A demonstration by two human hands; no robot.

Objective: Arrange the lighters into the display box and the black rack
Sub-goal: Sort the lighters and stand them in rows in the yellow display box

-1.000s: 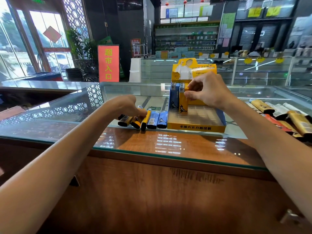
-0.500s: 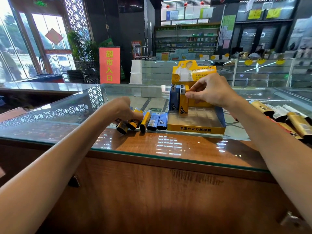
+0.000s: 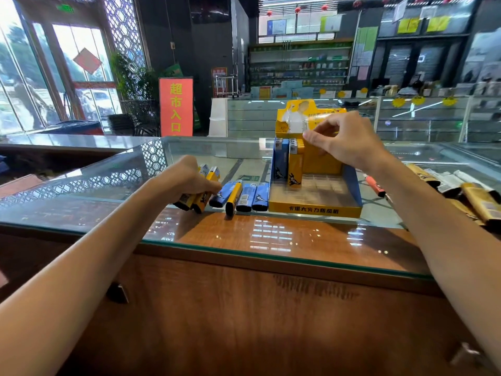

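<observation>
Plainly a shop, judging by the glass-topped counter (image 3: 271,234) at 6 o'clock, further glass showcases (image 3: 423,118) at 1 o'clock, stocked wall shelves (image 3: 298,69) at 12 o'clock, a red sign (image 3: 176,107) reading supermarket entrance at 11 o'clock, and a cardboard display box (image 3: 314,210) of lighters (image 3: 295,164)

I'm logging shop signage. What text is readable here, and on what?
"超市入口" on the red sign.
"大火力防风", roughly, on the display box front; the characters at each end are blurred.
Print on the lighters, the green sign and the wall papers: too small or blurred to read.
</observation>
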